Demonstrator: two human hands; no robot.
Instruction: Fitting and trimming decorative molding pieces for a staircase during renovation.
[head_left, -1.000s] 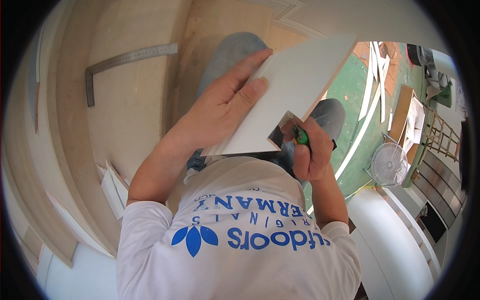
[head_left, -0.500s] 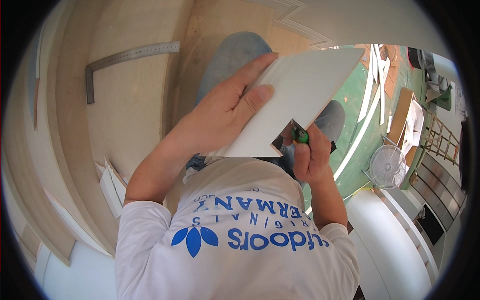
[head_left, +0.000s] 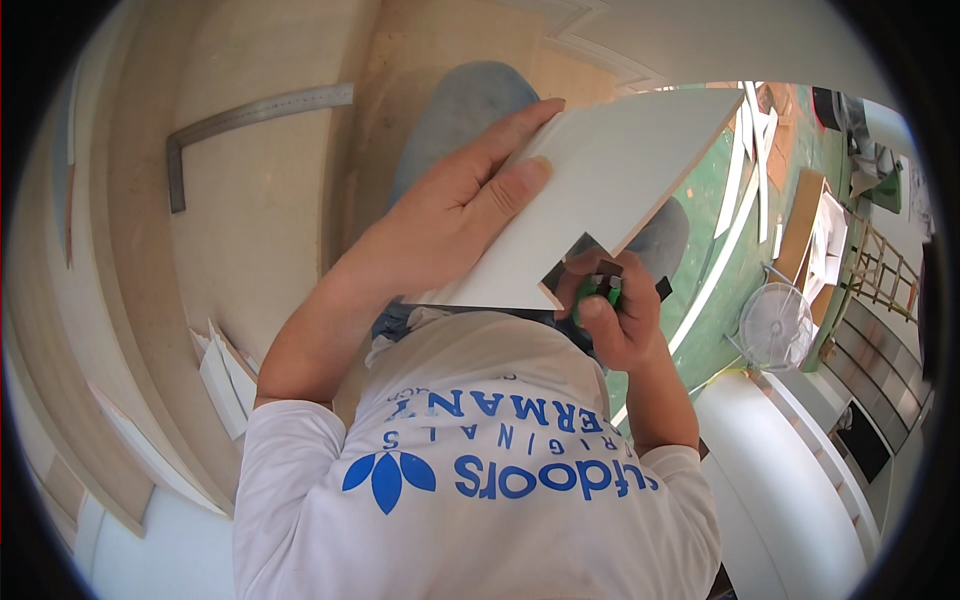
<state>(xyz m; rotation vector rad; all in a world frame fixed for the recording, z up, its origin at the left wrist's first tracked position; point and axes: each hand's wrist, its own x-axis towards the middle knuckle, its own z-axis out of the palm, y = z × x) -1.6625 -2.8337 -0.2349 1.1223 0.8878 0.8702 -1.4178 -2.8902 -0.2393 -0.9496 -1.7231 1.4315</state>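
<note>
the left hand (head_left: 460, 220) grasps the white board (head_left: 615, 165); by the board's notched corner, the right hand (head_left: 628, 325) clenches a green tool (head_left: 603, 289).

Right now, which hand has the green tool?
The right hand: it grips the green tool, while the left hand holds the white board, thumb on top.

Left forearm (head_left: 325, 325) angled up and inward, elbow bent. Left hand (head_left: 450, 215) in a firm grip, back of the hand up; thumb laid on top, one finger stretched out ahead and apart from it, other fingers hidden beneath. Right forearm (head_left: 652, 395) steeper, nearly upright in view. Right hand (head_left: 622, 315) lower and nearer the body, fingers curled in, thumb bent against them, wrist fairly straight.
</note>
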